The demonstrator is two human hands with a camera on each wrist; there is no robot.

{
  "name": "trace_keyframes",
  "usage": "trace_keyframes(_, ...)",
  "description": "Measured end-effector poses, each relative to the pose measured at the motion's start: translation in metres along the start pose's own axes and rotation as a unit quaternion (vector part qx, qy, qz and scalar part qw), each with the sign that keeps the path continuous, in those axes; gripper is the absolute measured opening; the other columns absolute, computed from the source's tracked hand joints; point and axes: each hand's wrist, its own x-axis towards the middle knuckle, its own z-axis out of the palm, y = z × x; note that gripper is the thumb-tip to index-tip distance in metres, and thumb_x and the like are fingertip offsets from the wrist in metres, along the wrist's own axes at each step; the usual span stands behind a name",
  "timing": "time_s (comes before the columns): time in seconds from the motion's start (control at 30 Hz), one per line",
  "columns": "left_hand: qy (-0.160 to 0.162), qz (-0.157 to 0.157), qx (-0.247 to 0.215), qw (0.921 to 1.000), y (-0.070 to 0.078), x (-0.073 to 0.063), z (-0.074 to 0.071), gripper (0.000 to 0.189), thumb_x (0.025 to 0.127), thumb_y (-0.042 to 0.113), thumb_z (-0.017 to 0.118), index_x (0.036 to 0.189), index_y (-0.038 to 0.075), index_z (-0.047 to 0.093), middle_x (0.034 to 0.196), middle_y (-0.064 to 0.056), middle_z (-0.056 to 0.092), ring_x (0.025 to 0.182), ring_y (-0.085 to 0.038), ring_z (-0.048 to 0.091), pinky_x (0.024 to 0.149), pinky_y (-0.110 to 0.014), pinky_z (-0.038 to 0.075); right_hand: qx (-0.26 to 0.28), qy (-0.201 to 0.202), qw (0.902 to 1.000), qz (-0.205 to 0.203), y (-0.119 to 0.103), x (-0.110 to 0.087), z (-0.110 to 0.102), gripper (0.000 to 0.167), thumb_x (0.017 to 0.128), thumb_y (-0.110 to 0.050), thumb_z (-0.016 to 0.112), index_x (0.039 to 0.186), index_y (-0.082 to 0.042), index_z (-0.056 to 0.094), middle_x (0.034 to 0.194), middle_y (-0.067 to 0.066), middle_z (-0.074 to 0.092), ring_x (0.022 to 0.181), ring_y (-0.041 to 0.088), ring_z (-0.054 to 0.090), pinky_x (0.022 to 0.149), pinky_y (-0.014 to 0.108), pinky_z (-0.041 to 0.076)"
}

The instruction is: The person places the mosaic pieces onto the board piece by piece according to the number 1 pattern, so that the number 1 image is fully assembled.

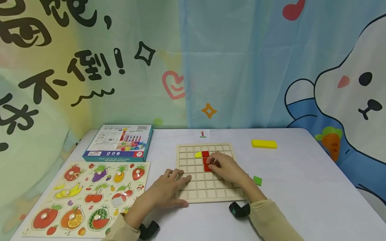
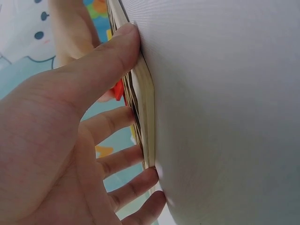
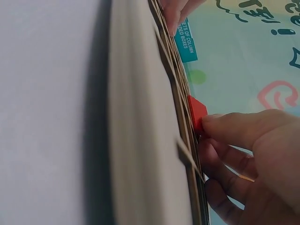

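Observation:
A square wooden grid board (image 1: 193, 194) lies on the table. Its cells hold a small yellow block (image 1: 198, 154) and, just right of that, a column of red (image 1: 205, 154). With thumb and fingers, my right hand (image 1: 227, 168) pinches a red block (image 3: 197, 112) at the lower part of this column; the fingers partly cover it. My left hand (image 1: 169, 189) rests against the board's left side with spread, fairly straight fingers. In the left wrist view, the left thumb (image 2: 112, 54) and fingertips touch the board's edge.
A green block (image 1: 257, 180) lies right of the board, a long yellow block (image 1: 264, 144) farther back. Behind the board is a small pattern card (image 1: 198, 135). A box (image 1: 120, 142) and a fruit puzzle board (image 1: 78, 177) take up the left side.

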Motion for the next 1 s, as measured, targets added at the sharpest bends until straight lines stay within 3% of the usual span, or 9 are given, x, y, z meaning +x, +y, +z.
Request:
trace_keyframes(0.2, 0.003, 0.000, 0.001, 1.0000, 0.001, 0.000, 0.000, 0.081, 0.075, 0.058, 0.069, 0.142, 0.022, 0.043, 0.138, -0.011, 0.042, 0.120, -0.033, 0.042, 0.089, -0.048, 0.044, -0.026, -0.004, 0.9996, -0.007, -0.001, -0.002, 0.001, 0.005, 0.091, -0.019, 0.062, 0.093, -0.014, 0.064, 0.092, -0.005, 0.057, 0.080, 0.007, 0.053, 0.072, 0.025, 0.046)
trace_keyframes(0.6, 0.005, 0.003, -0.003, 1.0000, 0.003, -0.001, -0.001, 0.080, 0.075, 0.057, 0.069, 0.142, 0.021, 0.043, 0.138, -0.011, 0.042, 0.120, -0.034, 0.042, 0.088, -0.048, 0.045, -0.021, -0.010, 0.9997, -0.006, -0.001, -0.004, -0.001, 0.004, 0.091, -0.017, 0.062, 0.093, -0.014, 0.064, 0.091, -0.006, 0.055, 0.079, 0.007, 0.052, 0.073, 0.025, 0.045)
trace_keyframes(1.0, 0.006, 0.006, -0.010, 0.9999, 0.002, -0.002, -0.003, 0.080, 0.075, 0.056, 0.070, 0.142, 0.020, 0.044, 0.138, -0.013, 0.042, 0.119, -0.035, 0.043, 0.088, -0.049, 0.044, 0.028, -0.043, 0.9983, -0.026, 0.004, -0.009, -0.018, 0.010, 0.094, -0.019, 0.059, 0.101, -0.014, 0.063, 0.098, -0.005, 0.062, 0.087, 0.010, 0.058, 0.078, 0.026, 0.049)
